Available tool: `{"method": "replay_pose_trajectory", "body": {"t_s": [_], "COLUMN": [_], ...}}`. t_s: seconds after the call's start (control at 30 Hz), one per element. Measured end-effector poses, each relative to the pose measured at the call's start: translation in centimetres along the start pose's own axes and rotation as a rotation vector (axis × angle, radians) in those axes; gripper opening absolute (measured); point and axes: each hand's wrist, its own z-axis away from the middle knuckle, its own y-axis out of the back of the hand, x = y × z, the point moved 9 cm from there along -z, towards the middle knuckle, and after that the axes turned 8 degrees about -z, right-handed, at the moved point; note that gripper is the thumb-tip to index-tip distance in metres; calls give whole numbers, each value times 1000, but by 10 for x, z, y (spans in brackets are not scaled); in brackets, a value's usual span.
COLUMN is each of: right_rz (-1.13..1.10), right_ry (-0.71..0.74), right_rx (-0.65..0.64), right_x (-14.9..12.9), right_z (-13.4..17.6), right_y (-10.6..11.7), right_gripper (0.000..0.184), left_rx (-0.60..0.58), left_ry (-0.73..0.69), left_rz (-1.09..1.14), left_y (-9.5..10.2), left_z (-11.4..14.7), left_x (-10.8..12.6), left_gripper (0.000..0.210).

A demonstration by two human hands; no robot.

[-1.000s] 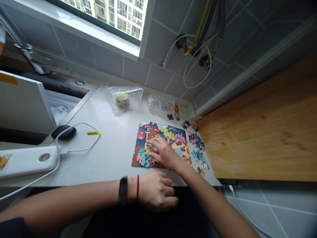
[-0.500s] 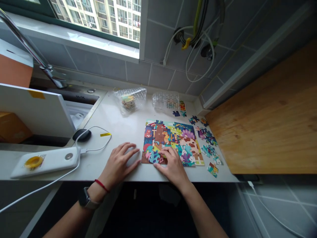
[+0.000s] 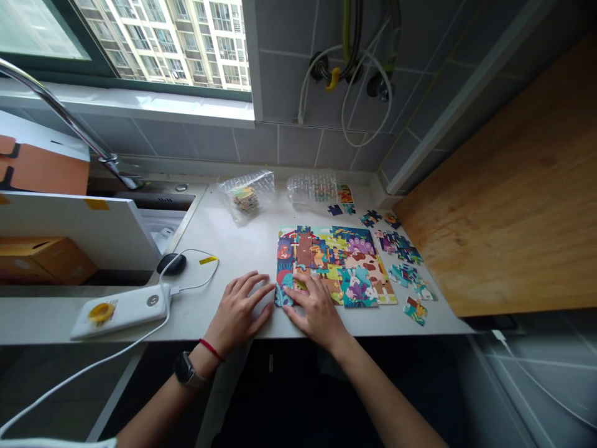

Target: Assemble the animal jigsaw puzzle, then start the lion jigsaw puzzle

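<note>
A colorful animal jigsaw puzzle point(image 3: 361, 262) lies on the counter in front of me, partly covered by my right hand. At its lower left corner sits a blue patterned puzzle piece point(image 3: 282, 297). My right hand point(image 3: 317, 309) reaches over the puzzle's lower edge, thumb and index fingertips on that piece; its other fingers are curled over the pieces beside it. My left hand point(image 3: 240, 308) rests on the counter just left of the puzzle, fingers apart and holding nothing, index fingertip close to the corner piece.
Loose puzzle pieces point(image 3: 405, 274) lie to the right, near a wooden board point(image 3: 504, 205). Two clear plastic bags point(image 3: 246, 198) with pieces sit at the back. To the left are a white power bank point(image 3: 124, 311) with a cable, a black mouse point(image 3: 171, 264) and a sink.
The blue patterned piece has moved left into the puzzle's lower left corner, with my right fingers on it. My left hand stays beside the puzzle. The camera view has shifted left.
</note>
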Motion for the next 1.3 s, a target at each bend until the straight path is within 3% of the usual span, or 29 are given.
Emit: {"method": "replay_pose_trajectory", "body": {"t_s": [0.3, 0.4, 0.53, 0.67, 0.77, 1.07, 1.17, 1.3], "right_rz": [8, -54, -164, -230, -256, -99, -13, 63], "right_ry": [29, 92, 145, 202, 170, 56, 47, 74], "right_rx": [16, 94, 250, 273, 364, 735, 759, 637], "right_x": [-5, -10, -14, -19, -9, 49, 74, 116], "right_z": [3, 7, 25, 54, 78, 133, 151, 167], "right_y": [0, 8, 24, 35, 62, 191, 218, 230], "right_gripper": [42, 38, 23, 22, 23, 22, 21, 19], "left_rx": [11, 28, 45, 27, -12, -120, -121, -123], "left_ry": [-22, -21, -15, -3, -14, 3, 3, 7], "left_rz": [-29, -35, -54, -113, -146, -166, -160, -161], "left_y": [-1, 1, 2, 0, -3, -10, -9, -11], "left_z": [1, 0, 0, -2, -3, -6, -6, -5], "left_x": [3, 4, 3, 2, 3, 4, 4, 3], "left_gripper": [32, 37, 43, 48, 51, 50, 50, 50]}}
